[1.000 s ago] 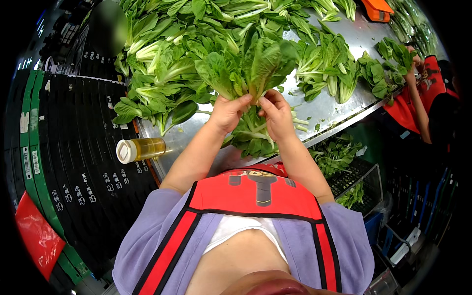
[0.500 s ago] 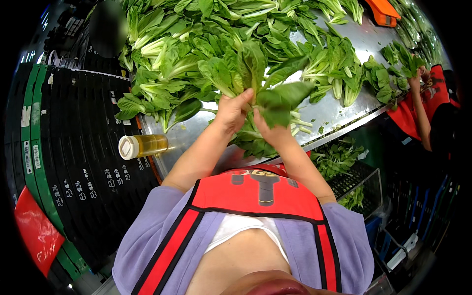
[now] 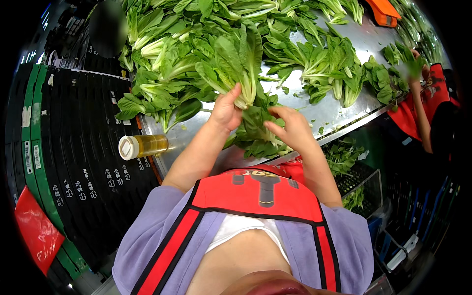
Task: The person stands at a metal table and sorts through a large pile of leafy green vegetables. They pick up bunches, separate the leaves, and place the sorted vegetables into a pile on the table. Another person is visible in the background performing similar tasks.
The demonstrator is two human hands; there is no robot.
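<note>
My left hand [image 3: 227,111] is closed around the pale base of a leafy bok choy [image 3: 239,61], its leaves pointing away from me over the metal table [image 3: 189,129]. To its right, my right hand [image 3: 295,129] has its thumb and fingers apart and holds nothing. Between and below my hands is a small pile of loose leaves [image 3: 263,145] at the near table edge, with a dark leaf just by my right fingertips. Beyond them lies a large heap of bok choy [image 3: 172,59].
At the left table edge lies a bottle of yellow liquid [image 3: 147,146] with a white cap. Stacked black crates [image 3: 93,147] fill the left side. A black crate of greens [image 3: 351,187] is below the right edge. Another person's arm [image 3: 420,110] works among greens at far right.
My right hand has let go of a leaf, which dropped onto the loose pile, and moved right with its fingers spread. The bok choy in my left hand now stands more upright.
</note>
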